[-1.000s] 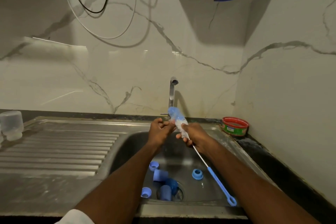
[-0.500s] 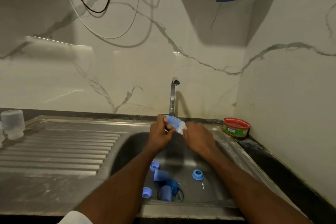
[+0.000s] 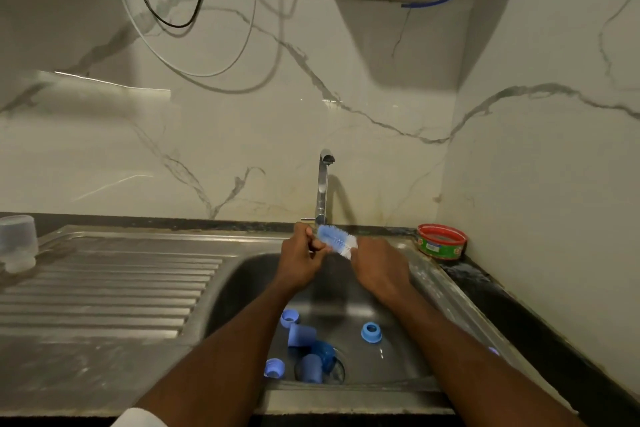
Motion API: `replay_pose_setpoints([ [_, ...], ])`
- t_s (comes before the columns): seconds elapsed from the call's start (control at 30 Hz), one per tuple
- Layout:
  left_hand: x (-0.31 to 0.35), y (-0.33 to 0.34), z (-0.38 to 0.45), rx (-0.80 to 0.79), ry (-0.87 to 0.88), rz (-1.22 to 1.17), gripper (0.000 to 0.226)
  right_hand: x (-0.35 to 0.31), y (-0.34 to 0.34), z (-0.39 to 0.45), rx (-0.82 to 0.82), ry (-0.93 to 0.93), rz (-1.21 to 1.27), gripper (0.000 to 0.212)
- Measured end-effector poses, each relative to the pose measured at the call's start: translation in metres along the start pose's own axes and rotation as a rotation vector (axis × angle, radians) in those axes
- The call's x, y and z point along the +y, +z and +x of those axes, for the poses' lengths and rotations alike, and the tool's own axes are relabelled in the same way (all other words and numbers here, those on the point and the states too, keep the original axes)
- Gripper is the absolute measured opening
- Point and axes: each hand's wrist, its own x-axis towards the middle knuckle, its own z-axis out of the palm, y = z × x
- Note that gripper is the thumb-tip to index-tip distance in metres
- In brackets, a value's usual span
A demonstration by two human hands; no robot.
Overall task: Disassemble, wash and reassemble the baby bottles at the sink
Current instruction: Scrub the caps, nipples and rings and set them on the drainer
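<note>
Over the sink basin (image 3: 429, 284) my two hands meet at a bottle brush (image 3: 337, 241) with blue and white bristles. My right hand (image 3: 377, 267) grips the brush just below its head, and the handle is hidden under my wrist and forearm. My left hand (image 3: 304, 260) has its fingers curled at the left end of the bristles and pinches them. On the basin floor lie blue bottle rings (image 3: 371, 332) and blue caps (image 3: 301, 335) around the drain (image 3: 320, 371). A clear bottle body (image 3: 17, 243) stands upside down at the far left of the drainboard.
The faucet (image 3: 323, 184) rises right behind the hands; no water stream shows. A red and green tin (image 3: 441, 241) sits at the sink's back right corner. The ribbed drainboard (image 3: 104, 284) stretches to the left. A wall closes the right side.
The brush head has dropped from pointing up to lying nearly level below the faucet. My right hand slid up to the head, and the long blue handle went out of sight under my arm.
</note>
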Motion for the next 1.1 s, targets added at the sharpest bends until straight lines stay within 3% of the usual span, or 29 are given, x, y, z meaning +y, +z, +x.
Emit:
replay_pose_setpoints([
  [0.1, 0.008, 0.000, -0.002, 0.021, -0.075, 0.002, 0.032, 0.010, -0.007, 0.000, 0.072, 0.011, -0.054, 0.024],
  [0.23, 0.006, -0.002, -0.002, 0.121, -0.283, -0.043, 0.034, 0.009, -0.006, -0.007, 0.054, 0.042, 0.077, 0.036],
  [0.3, 0.005, -0.001, 0.001, 0.115, -0.350, -0.202, 0.037, 0.001, -0.005, -0.013, 0.038, 0.049, 0.158, 0.035],
  [0.43, 0.017, 0.007, -0.002, -0.097, -0.434, -0.635, 0.047, 0.001, -0.005, -0.013, 0.043, 0.075, 0.100, 0.029],
  [0.63, 0.005, 0.005, 0.005, 0.152, -0.578, -0.620, 0.042, 0.010, -0.009, -0.005, 0.098, 0.060, 0.055, 0.033],
  [0.8, 0.007, 0.002, 0.001, -0.018, -0.497, -0.698, 0.042, 0.002, -0.002, -0.013, 0.017, 0.009, 0.105, 0.033],
  [0.87, 0.005, 0.005, 0.000, -0.025, -0.423, -0.580, 0.037, 0.008, -0.008, -0.014, -0.016, -0.057, 0.091, 0.036],
  [0.97, -0.001, 0.006, -0.003, -0.045, -0.359, -0.338, 0.030, 0.019, -0.012, -0.010, 0.034, 0.030, -0.032, 0.032],
  [1.1, -0.004, 0.008, -0.004, -0.066, -0.365, -0.315, 0.019, 0.030, 0.004, 0.002, 0.046, 0.047, 0.000, 0.040],
])
